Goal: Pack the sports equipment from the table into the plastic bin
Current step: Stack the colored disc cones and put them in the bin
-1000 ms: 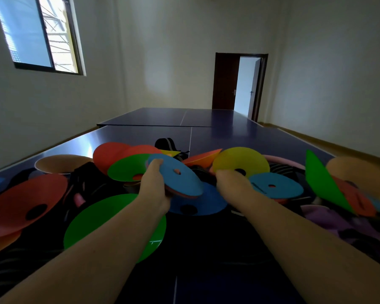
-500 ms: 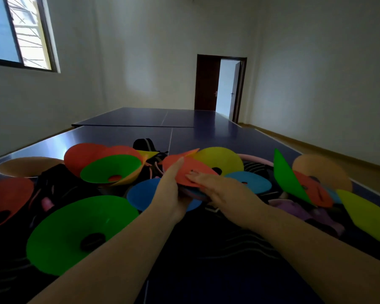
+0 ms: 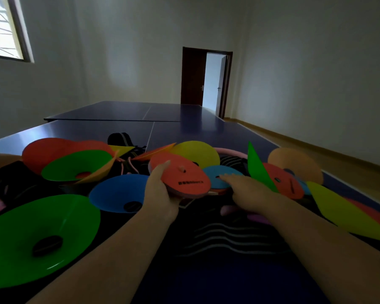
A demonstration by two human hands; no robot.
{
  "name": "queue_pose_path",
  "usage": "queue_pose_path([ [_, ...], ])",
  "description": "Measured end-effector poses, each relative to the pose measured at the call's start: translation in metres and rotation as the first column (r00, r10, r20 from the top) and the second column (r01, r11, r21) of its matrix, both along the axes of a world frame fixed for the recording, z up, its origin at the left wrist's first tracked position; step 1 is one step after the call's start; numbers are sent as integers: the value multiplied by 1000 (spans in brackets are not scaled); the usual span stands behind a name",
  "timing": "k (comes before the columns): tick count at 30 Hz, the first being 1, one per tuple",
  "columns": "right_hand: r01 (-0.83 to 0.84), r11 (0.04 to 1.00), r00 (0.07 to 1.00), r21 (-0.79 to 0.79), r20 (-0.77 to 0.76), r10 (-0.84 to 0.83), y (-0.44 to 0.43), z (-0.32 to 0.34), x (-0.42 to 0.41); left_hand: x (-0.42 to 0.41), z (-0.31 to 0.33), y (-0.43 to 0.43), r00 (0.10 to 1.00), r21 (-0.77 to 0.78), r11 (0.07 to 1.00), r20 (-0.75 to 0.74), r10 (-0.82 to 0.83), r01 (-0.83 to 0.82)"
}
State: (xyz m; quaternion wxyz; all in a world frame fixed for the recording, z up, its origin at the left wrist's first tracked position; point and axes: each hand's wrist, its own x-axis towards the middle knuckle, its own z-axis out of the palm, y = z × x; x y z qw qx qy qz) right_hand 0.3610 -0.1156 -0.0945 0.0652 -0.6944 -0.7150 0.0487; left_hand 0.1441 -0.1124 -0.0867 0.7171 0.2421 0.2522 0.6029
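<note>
Head view: left hand (image 3: 160, 195) grips a stack of discs (image 3: 181, 179), red on top; at its 3 o'clock, right hand (image 3: 249, 190) rests straight-fingered on a blue disc (image 3: 217, 182) on the table (image 3: 184, 132).

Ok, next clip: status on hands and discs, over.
Left hand grips small stack, red disc on top. Right hand flat, fingers over light blue disc. Blue cone beside left hand; bin not in view.

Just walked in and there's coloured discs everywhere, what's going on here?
A person is gathering flat marker cones from a blue table. The left hand grips a small stack topped by an orange-red cone, while the right hand stretches straight fingers over a light blue cone. Many more cones lie scattered. No bin is in view.
</note>
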Motion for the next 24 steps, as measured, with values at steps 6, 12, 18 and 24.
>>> queue_pose_path([
  [6, 33, 990, 999, 137, 27, -38, 6, -2, 0, -1, -5, 2, 999, -20, 999, -6, 39, -39],
  [12, 114, 849, 976, 515, -217, 1, -2, 17, -6, -3, -4, -1, 996, -19, 998, -67, 66, -67],
  [18, -123, 794, 965, 596, -116, 236, -31, 26, -29, 4, 1, -8, 988, 46, 998, -148, -37, 44],
  [24, -403, 802, 914, 440, 232, 333, -60, 11, -24, 18, 6, -21, 984, 54, 984, -58, -169, 172],
])
